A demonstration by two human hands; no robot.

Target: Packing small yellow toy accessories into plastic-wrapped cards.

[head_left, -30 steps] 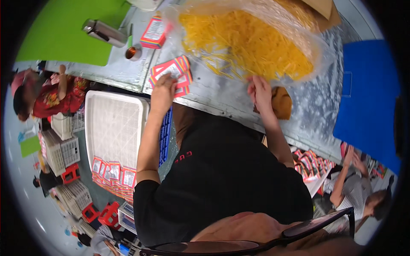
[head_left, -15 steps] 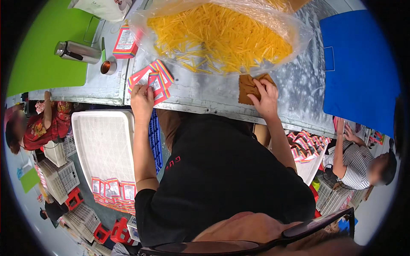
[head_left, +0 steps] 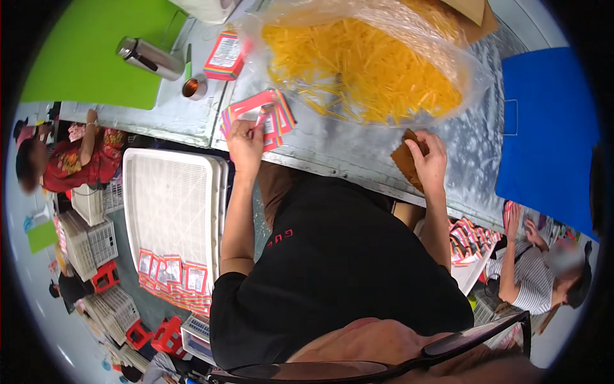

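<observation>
So the person is standing right at the near edge of the metal table (head_left: pixel 358 160), and that edge is running diagonally just in front of both hands, so there isn't much bare tabletop between it and the bag (head_left: pixel 364 64) of yellow sticks. The bag is taking up most of the middle of the table; the only open strip is the shiny patch between the bag and the near edge. The left hand (head_left: pixel 246 137) is sitting at the table edge, left of the bag, fingers curled in and pinching one red packet at the near end of the fan of packets (head_left: pixel 259 118). The fan is lying flat on the table, its long axis running roughly along the edge, spreading up and right toward the bag. The right hand (head_left: pixel 430 160) is near the table edge too, just below the bag's right end, fingers curled closed around a small brown card (head_left: pixel 404 163) whose lower corner is poking out toward the edge. Left of the bag, further in on the table, a steel flask (head_left: pixel 150 57) is lying on its side next to a small cup (head_left: pixel 194 88) and a red box (head_left: pixel 224 56). Off the table, below the left hand, a white tray (head_left: pixel 173 211) is holding a row of more packets at its near end.
</observation>
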